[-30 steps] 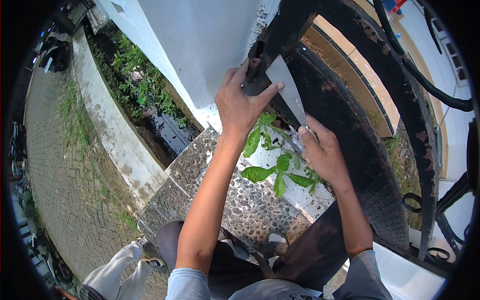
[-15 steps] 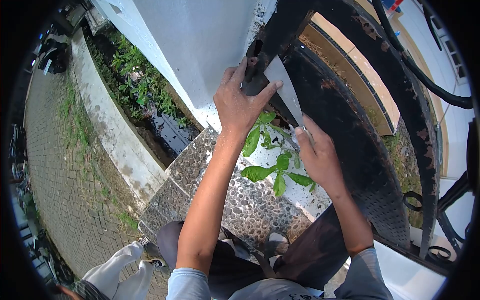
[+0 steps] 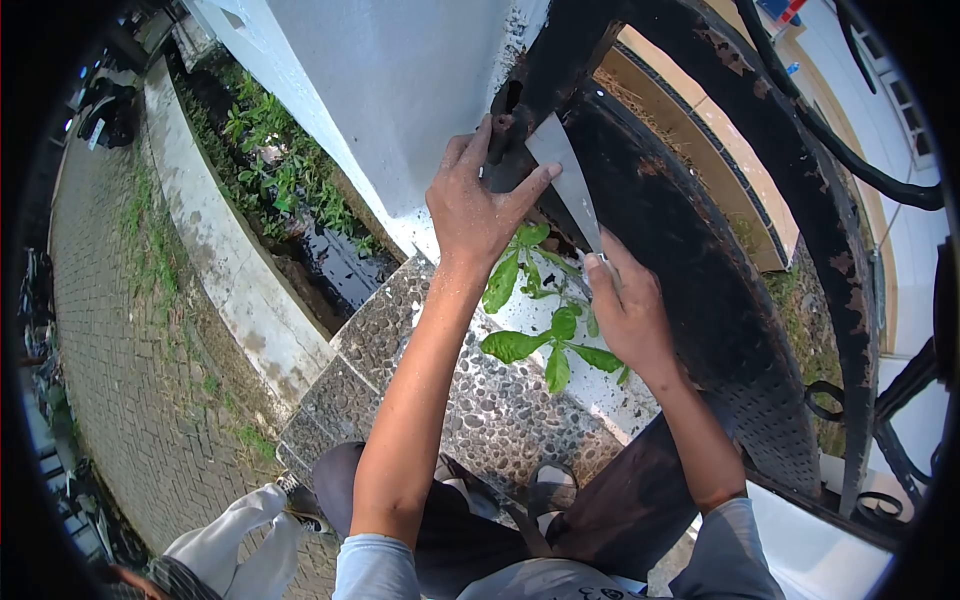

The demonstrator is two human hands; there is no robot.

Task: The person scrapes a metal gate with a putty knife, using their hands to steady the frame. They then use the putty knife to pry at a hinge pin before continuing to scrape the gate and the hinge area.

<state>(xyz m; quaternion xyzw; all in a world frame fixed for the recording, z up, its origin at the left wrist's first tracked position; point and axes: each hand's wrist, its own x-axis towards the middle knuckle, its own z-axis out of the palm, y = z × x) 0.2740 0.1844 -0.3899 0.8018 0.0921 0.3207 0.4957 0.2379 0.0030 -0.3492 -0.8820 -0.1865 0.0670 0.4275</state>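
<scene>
My right hand (image 3: 630, 300) is wrapped round the handle end of a metal scraper (image 3: 570, 180). The blade widens upward, and its far edge lies against the dark, peeling metal gate (image 3: 670, 240) near the post. My left hand (image 3: 475, 200) is spread, its fingertips on the rusty metal beside the white wall and its thumb reaching to the blade. Below the hands grows a leafy green plant (image 3: 558, 335). What lies under my left palm is hidden.
A white wall (image 3: 370, 90) rises at upper left beside a ditch with plants (image 3: 270, 150). Below is a pebbled step (image 3: 480, 400). A person in light trousers (image 3: 240, 540) is at lower left. Curled black metalwork (image 3: 880, 505) stands at lower right.
The scraper and my right hand have shifted very slightly left. My left hand has barely moved and keeps its spread pose.
</scene>
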